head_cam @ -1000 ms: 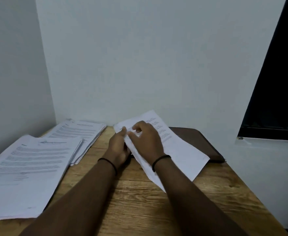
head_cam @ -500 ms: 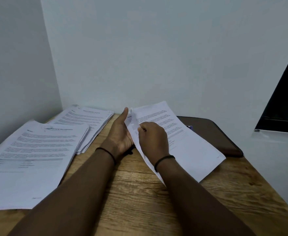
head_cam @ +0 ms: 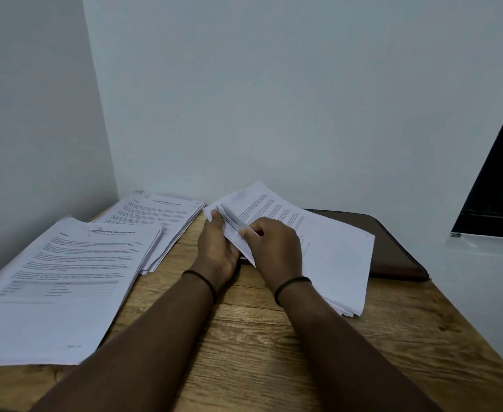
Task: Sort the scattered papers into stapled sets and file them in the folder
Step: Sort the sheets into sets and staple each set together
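Observation:
A stack of printed white papers [head_cam: 330, 251] lies at the middle of the wooden table [head_cam: 274, 352], partly over a dark brown folder [head_cam: 393, 248] at the back right. My left hand [head_cam: 217, 248] holds the stack's near left edge from the side, thumb up along the sheets. My right hand [head_cam: 274, 248] lies on top and pinches the lifted left edge of the upper sheets between thumb and fingers. Both wrists wear a thin black band.
Two more paper stacks lie on the left: a large one [head_cam: 66, 286] near the front left edge and another [head_cam: 158, 221] behind it by the wall corner. White walls close off the back and left. A dark panel [head_cam: 500, 173] stands at the right.
The upper sheets' left edge has been peeled up and fanned by my right hand. My left hand has shifted along the stack's edge. The view has moved slightly.

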